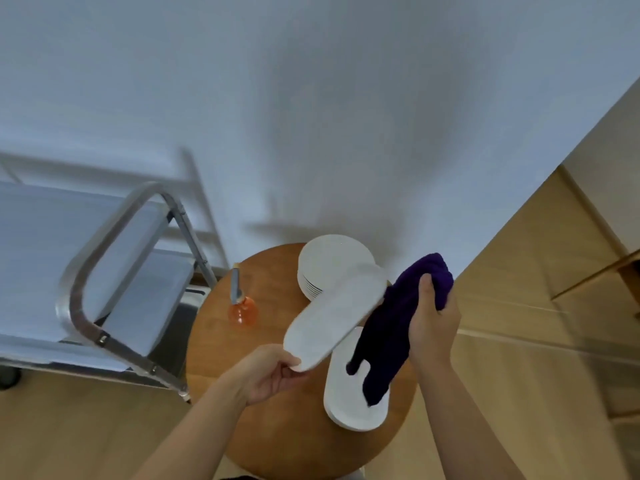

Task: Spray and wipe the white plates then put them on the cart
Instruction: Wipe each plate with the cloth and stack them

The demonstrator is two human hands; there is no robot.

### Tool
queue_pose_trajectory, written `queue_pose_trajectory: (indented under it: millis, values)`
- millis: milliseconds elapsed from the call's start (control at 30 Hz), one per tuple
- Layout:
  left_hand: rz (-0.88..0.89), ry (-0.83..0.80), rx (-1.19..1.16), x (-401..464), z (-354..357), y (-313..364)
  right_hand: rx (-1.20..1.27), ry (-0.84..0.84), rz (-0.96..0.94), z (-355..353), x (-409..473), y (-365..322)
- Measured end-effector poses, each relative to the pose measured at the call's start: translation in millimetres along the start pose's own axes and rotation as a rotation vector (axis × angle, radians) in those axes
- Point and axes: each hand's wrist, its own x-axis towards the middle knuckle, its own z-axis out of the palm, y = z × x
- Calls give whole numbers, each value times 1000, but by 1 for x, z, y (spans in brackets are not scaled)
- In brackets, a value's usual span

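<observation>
Nearest the camera, the left hand (273,370) pinched the near rim of a white plate (334,317), thumb on top and fingers curled beneath, holding it tilted above the round wooden table (249,420), probably so its face was open to the cloth. The right hand (431,327) was clenched around a bunched purple cloth (391,337), whose loose tail hung down over a second plate (353,407) lying flat on the table's near side; gathering the cloth in a fist likely gave a firm pad for rubbing. The cloth sat at the raised plate's far edge, though whether it actually touched there could not be told. Farther back, an orange spray bottle (242,306) stood within easy reach of the left hand, just beside a stack of plates (329,268) waiting at the table's far side. Left of the table stood the metal cart (114,271), close enough, it seemed, to take each finished plate; its visible shelves carried none.
</observation>
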Motion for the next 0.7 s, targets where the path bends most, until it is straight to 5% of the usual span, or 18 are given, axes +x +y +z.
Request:
queue_pose_trajectory:
  millis: [233,700]
  values:
    - [47,253,-26,63,33,-66,3,-127,67,-16,57,17]
    - [-238,557,-233,117,83,-159,-101,-152,99,-26,100,55]
